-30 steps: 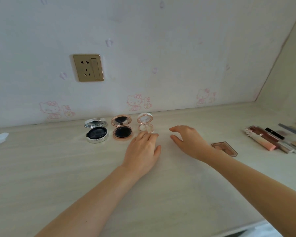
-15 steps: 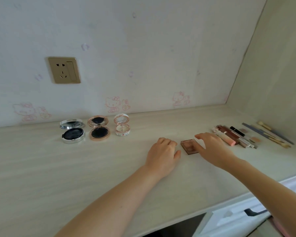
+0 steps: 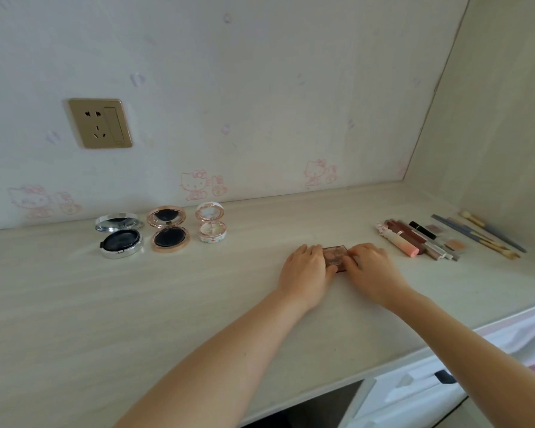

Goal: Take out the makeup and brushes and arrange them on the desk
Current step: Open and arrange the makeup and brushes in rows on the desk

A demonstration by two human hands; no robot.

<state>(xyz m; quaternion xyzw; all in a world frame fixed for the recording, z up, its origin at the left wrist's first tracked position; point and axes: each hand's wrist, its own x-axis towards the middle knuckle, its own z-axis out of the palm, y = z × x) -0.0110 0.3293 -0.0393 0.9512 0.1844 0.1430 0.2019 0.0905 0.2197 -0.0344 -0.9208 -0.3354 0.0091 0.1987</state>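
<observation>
Both hands bracket the small eyeshadow palette point(image 3: 337, 257) mid-tabletop point(image 3: 198, 304): left hand point(image 3: 306, 273) and right hand point(image 3: 371, 270) press its opposite ends with curled fingers, seemingly steadying it to open the lid or square it up.

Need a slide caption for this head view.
Both hands, left hand and right hand, grip a small eyeshadow palette on the desk between compacts and brushes.

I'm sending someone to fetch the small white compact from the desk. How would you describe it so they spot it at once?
Find the gold wall socket; below it on the desk three open round compacts sit in a row. Take the rightmost, the white compact. It is the smallest, with pale powder inside, while the silver compact and rose-gold compact hold black pads.
</observation>
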